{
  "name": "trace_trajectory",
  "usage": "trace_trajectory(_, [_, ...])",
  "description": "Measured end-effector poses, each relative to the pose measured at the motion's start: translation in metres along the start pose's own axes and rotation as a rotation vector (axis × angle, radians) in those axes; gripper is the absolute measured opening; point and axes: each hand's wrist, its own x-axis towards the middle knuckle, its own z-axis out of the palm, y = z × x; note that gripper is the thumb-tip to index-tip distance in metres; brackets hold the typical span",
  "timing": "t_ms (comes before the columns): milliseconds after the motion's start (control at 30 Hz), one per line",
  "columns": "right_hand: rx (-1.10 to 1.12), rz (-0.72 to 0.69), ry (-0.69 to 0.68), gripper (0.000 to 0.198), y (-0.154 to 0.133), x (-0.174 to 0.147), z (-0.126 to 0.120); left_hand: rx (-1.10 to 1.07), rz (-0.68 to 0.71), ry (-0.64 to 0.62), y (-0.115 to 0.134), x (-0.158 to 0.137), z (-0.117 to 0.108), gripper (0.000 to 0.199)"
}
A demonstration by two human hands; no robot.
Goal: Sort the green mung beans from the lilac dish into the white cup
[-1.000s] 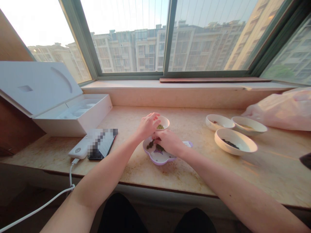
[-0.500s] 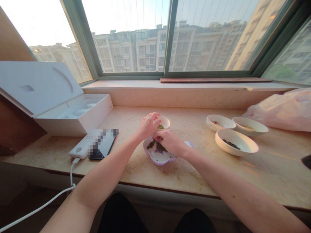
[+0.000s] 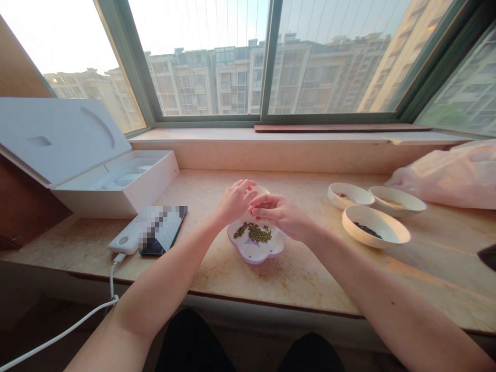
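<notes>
A flower-shaped dish [image 3: 267, 252] with a lilac rim stands on the counter in front of me, holding scattered green mung beans [image 3: 259, 233]. Directly behind it is a small white bowl [image 3: 260, 190], mostly covered by my hands. My left hand [image 3: 237, 200] is at the bowl's left side, fingers apart and curved over it; whether it touches the rim cannot be made out. Over the far edge of the dish, close to the bowl, my right hand [image 3: 279, 213] has thumb and fingertips pinched together. Anything between those fingertips is too small to see.
To the right stand several white bowls, the nearest [image 3: 397, 232] with dark pieces inside. A pale plastic bag [image 3: 453, 175] lies behind them. On the left are an open white box [image 3: 116, 199], a phone [image 3: 170, 232] and a white power bank [image 3: 126, 237] with a cable.
My right hand has lifted from the beans in the dish and turned, its pinched fingertips now closer to the small bowl. The beans show more fully. My left hand has stayed put.
</notes>
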Motion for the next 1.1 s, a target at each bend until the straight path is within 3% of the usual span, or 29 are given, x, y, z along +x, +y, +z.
trace_trajectory(267, [0.309,0.017,-0.044,0.022,-0.009,-0.002,-0.002,0.032,0.047,-0.095,0.008,-0.004,-0.006,0.015])
trace_trajectory(533, [0.374,-0.037,-0.09,0.024,-0.016,-0.007,-0.006,0.043,0.131,-0.225,0.013,-0.01,-0.006,0.019])
trace_trajectory(667, [0.409,-0.022,-0.105,0.025,-0.018,-0.009,-0.004,0.096,0.214,-0.341,0.017,-0.017,-0.001,0.018])
trace_trajectory(867, [0.421,-0.033,-0.133,0.02,-0.019,-0.009,-0.003,0.235,0.345,-0.629,0.026,-0.023,-0.007,0.021])
trace_trajectory(1000, [0.426,-0.052,-0.119,0.021,-0.014,-0.006,-0.005,0.284,0.326,-0.703,0.033,-0.024,-0.012,0.039])
trace_trajectory(1100, [0.406,-0.048,-0.097,0.021,-0.011,-0.004,-0.006,0.285,0.344,-0.739,0.034,-0.025,-0.012,0.039])
